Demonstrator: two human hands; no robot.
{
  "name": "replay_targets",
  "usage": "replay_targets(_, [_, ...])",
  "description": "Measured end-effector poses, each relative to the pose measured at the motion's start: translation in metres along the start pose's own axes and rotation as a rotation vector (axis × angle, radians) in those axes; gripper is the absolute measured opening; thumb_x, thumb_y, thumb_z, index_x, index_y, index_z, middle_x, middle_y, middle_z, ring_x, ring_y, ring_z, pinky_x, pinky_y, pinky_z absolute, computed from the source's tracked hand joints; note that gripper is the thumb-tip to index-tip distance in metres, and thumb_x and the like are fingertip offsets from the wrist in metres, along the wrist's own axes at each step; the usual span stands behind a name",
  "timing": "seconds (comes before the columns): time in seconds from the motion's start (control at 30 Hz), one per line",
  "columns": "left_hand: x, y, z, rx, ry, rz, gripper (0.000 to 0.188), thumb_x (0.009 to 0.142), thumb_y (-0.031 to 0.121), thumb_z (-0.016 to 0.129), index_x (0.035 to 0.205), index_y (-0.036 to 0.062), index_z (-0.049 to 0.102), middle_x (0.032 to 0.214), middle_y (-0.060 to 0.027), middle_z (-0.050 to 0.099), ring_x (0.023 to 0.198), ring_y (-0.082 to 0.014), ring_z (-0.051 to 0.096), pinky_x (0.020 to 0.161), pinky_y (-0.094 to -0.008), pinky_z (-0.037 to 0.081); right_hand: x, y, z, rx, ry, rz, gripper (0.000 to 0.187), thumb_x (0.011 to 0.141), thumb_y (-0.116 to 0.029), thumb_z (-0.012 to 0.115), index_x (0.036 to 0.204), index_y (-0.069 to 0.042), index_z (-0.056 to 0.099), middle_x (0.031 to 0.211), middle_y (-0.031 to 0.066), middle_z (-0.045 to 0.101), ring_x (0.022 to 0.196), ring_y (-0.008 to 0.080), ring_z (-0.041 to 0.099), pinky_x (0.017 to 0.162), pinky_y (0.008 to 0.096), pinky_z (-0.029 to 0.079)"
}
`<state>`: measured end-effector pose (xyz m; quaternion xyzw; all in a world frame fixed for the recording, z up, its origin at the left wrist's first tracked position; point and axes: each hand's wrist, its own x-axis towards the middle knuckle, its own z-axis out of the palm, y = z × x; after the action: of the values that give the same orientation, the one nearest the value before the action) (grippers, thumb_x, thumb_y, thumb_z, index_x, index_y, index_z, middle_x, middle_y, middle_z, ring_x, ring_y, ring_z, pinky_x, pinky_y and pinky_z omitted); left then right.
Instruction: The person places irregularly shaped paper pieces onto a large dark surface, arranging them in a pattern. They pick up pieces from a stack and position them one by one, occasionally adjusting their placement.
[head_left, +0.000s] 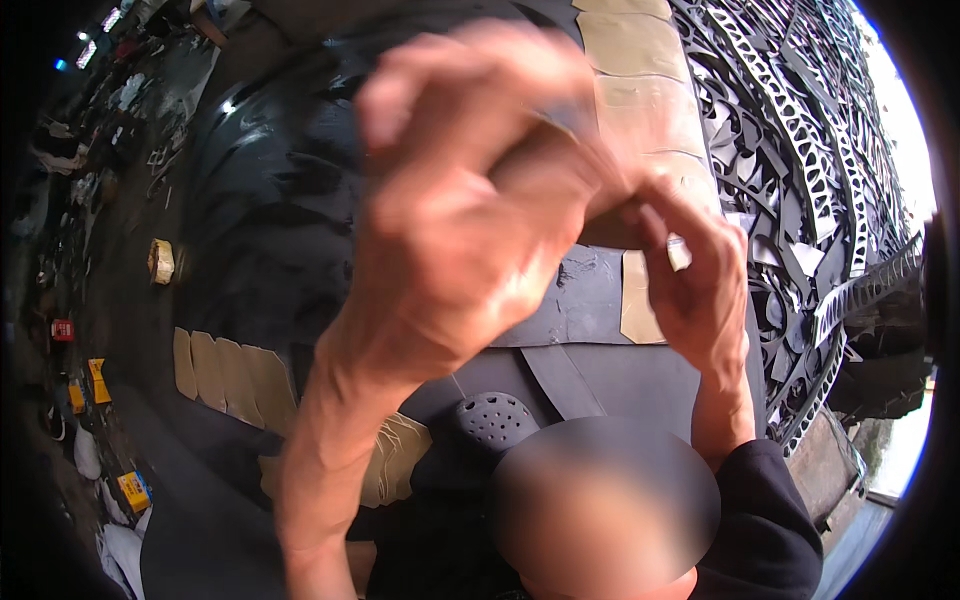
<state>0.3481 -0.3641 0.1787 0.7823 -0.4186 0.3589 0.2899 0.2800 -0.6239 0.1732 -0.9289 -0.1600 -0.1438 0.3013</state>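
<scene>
Very close to the camera, the left hand (450, 200) fills the middle of the view, big and a bit blurry. Its fingers (440, 80) are curled over, and it grips one end of a thin tan piece (560, 150) that looks like card or leather. Most of that piece is hidden by the hand, so its whole shape cannot be told. Next to it, on the right side, the right hand (700, 280) has its fingers bent in too, and it pinches the other end of the same tan piece. Both hands touch each other right there in the middle, held up above the work. Something small and pale (679, 252) shows at the right hand's fingers, but it is too small to tell what it is. Below the hands lies a flat dark sheet (590, 290) with a tan strip (640, 300) on it. More tan pieces (630, 60) lie in a line going up past the hands. Off to the lower left, a row of tan cut shapes (225, 370) sits side by side on a dark surface. A dark shoe with small holes (495, 420) is near the bottom, just under the hands. On the right side there is a huge pile of black scraps (800, 130) with holes cut out of them. Far on the left, small boxes and other things (100, 380) lie on the ground.
</scene>
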Motion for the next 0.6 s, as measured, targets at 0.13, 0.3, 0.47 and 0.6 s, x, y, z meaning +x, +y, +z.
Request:
replay_targets(0.13, [-0.051, 0.006, 0.029, -0.398, 0.221, -0.84, 0.081, 0.097, 0.017, 0.085, 0.163, 0.002, 0.041, 0.155, -0.0196, 0.056, 0.143, -0.025, 0.053, 0.117, -0.043, 0.044, -0.02, 0.035, 0.017, 0.76, 0.242, 0.34, 0.036, 0.113, -0.011, 0.062, 0.146, 0.003, 0.058, 0.124, 0.0127, 0.078, 0.109, 0.0165, 0.074, 0.093, 0.0319, 0.059])
replay_targets(0.3, [-0.158, 0.035, 0.079, -0.904, 0.136, -1.533, 0.013, 0.104, 0.011, 0.077, 0.109, -0.0007, 0.078, 0.1, -0.0024, 0.076, 0.078, -0.0068, 0.065, 0.073, -0.0254, 0.059, -0.092, 0.102, 0.094, 0.705, 0.168, 0.815, 0.043, 0.111, -0.025, 0.07, 0.146, 0.001, 0.063, 0.125, 0.0088, 0.075, 0.104, 0.0146, 0.073, 0.087, 0.0283, 0.057])
replay_targets(0.47, [-0.225, 0.048, 0.112, -0.649, -0.096, -1.535, 0.018, 0.101, 0.011, 0.081, 0.114, -0.0011, 0.08, 0.09, 0.0004, 0.075, 0.072, -0.0039, 0.062, 0.061, -0.0232, 0.054, -0.145, 0.136, 0.112, 0.654, 0.033, 0.91, 0.034, 0.103, -0.025, 0.082, 0.13, -0.007, 0.074, 0.102, 0.0005, 0.078, 0.089, 0.0044, 0.062, 0.077, 0.0242, 0.048])
replay_targets(0.6, [-0.239, 0.048, 0.115, -0.64, -0.062, -1.559, 0.026, 0.095, 0.008, 0.087, 0.116, -0.004, 0.077, 0.089, -0.0024, 0.076, 0.073, -0.0046, 0.065, 0.062, -0.0221, 0.053, -0.154, 0.14, 0.115, 0.52, 0.038, 0.908, 0.028, 0.102, -0.021, 0.083, 0.124, -0.006, 0.077, 0.096, -0.0031, 0.073, 0.082, 0.0017, 0.057, 0.072, 0.0216, 0.045])
